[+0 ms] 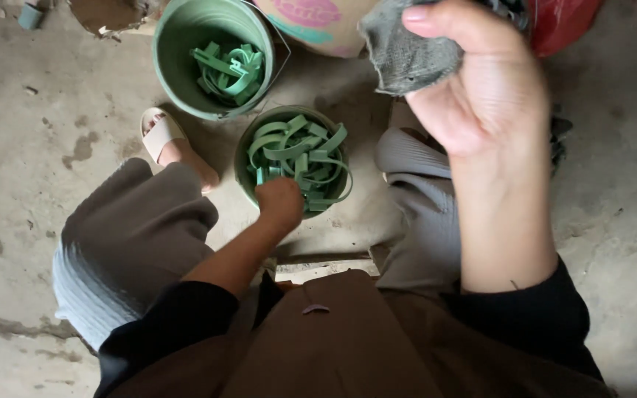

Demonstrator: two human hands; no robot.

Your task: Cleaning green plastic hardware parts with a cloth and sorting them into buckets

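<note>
Right grip: the right hand [481,88] is raised near the camera, its thumb and fingers pinched together on a piece of grey cloth [407,51], which is clamped between them and hangs to the left of the palm.
Left grip: the left hand [280,203] is lowered into the near bucket [242,158], knuckles up and fingers curled down among the green strips [300,151]; whether a strip is actually gripped cannot be told, since the fingertips are hidden.
Near bucket: a small green pail is set on the floor between the knees, filled with loose loops of flat green strips, which are touched by the left hand at the pail's near edge.
Far bucket: a larger green bucket [178,51] is placed just beyond the near one, with a smaller tangle of the same green strips [231,71] lying at its bottom.
Foot: a foot in a pale sandal [160,136] is seen just left of the near bucket.
Floor: bare, stained concrete [23,147] is seen all around.
Beyond: a red bag [562,22] is partly seen behind the right hand.
</note>
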